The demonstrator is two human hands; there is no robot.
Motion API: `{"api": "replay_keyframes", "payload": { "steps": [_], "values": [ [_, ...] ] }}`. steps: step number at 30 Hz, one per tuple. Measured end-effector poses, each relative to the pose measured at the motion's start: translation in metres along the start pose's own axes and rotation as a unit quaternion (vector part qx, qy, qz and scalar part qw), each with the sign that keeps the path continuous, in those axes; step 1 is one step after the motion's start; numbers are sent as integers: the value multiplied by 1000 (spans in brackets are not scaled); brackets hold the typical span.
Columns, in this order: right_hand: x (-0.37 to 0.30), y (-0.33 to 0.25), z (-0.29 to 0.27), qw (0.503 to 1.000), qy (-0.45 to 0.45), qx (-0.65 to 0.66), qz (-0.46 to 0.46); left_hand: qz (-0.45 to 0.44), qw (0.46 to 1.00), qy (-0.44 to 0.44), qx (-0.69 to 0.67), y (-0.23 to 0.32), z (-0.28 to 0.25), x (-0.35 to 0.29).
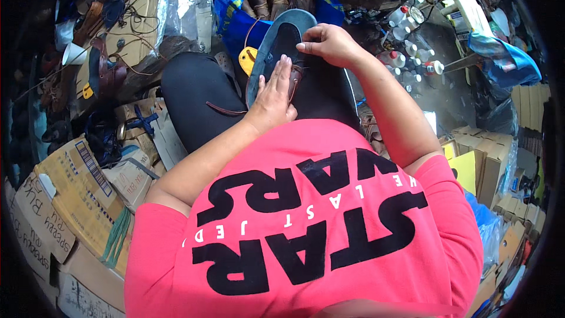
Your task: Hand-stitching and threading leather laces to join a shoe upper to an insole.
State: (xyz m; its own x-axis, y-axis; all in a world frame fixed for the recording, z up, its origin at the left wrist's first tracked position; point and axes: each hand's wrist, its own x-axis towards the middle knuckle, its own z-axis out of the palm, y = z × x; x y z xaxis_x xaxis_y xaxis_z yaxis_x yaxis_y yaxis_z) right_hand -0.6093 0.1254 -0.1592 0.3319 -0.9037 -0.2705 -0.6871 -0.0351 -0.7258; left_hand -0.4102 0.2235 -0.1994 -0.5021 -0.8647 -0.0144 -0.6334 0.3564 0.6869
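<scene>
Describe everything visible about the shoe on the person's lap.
The shoe lies sole-up across the person's lap, on dark trousers, toe pointing away. Its sole looks dark and matte, rubbery, ringed by a lighter grey-blue edge. Brown leather upper and a brown lace show beneath it, the lace trailing over the thigh. The left hand presses flat on the sole's heel half; the right hand grips the right edge near the middle. A yellow tag sits beside its left edge.

Head fisheye, looking steeply down, close over lap
</scene>
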Motion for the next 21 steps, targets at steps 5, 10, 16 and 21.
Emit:
{"api": "replay_keyframes", "payload": {
  "steps": [5, 10, 16, 21],
  "values": [
    [9, 15, -1, 993, -24, 103, -43, 42, 999, -20, -21, -3, -14, 1],
    [15, 25, 2, 976, -84, 200, -27, 13, 987, -61, 145, 23, -45, 4],
    [18, 23, -5, 993, -33, 76, -80, 3, 974, -71, 213, 26, -36, 12],
    [29, 24, -7, 987, 9, -26, -156, 15, 982, -73, 176, 29, -42, 19]
  ]
}}
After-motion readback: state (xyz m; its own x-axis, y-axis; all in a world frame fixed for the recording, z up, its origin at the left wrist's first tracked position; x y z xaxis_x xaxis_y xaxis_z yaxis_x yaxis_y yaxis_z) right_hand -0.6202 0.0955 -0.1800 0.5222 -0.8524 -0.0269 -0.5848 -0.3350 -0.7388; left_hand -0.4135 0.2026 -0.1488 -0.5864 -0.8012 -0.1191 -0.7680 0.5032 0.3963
